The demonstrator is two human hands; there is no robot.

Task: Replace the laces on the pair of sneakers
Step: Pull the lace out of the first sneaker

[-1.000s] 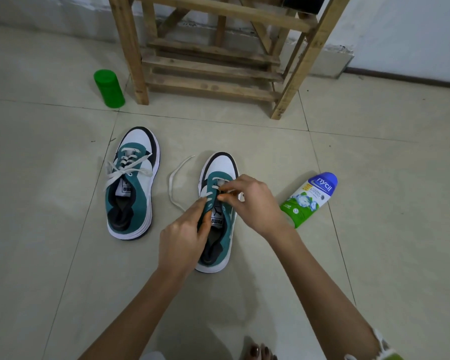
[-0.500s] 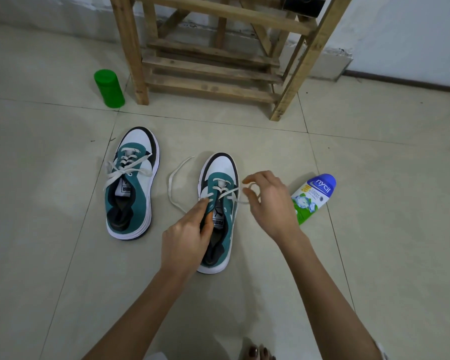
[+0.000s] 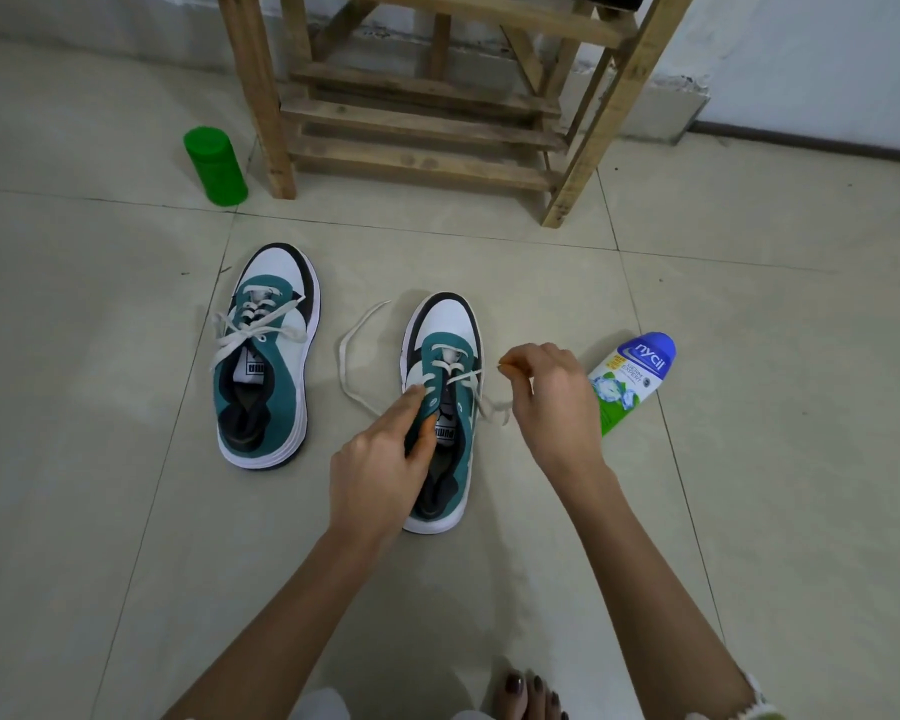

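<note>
Two sneakers sit on the tiled floor (image 3: 100, 459): the tied sneaker (image 3: 266, 356) at left, the open sneaker (image 3: 445, 356) laced only through its lower eyelets. Left hand (image 3: 380, 459) grips its tongue; right hand (image 3: 546, 392) pinches the lace (image 3: 342, 356), drawn sideways. Judged mid-lacing; next, feed the tip into the next eyelet. Wooden rack (image 3: 266, 96), green canister (image 3: 215, 166) and powder bottle (image 3: 632, 376) stand around

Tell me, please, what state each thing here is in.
Tied sneaker: laced, tied.
Other sneaker: partly laced, upper eyelets empty.
Lace: one end loose on the floor.
Left hand: grips the other sneaker's eyelet flap.
Right hand: pinches the lace.
Green jar: upright, capped.
Nycil bottle: lying on its side.
</note>
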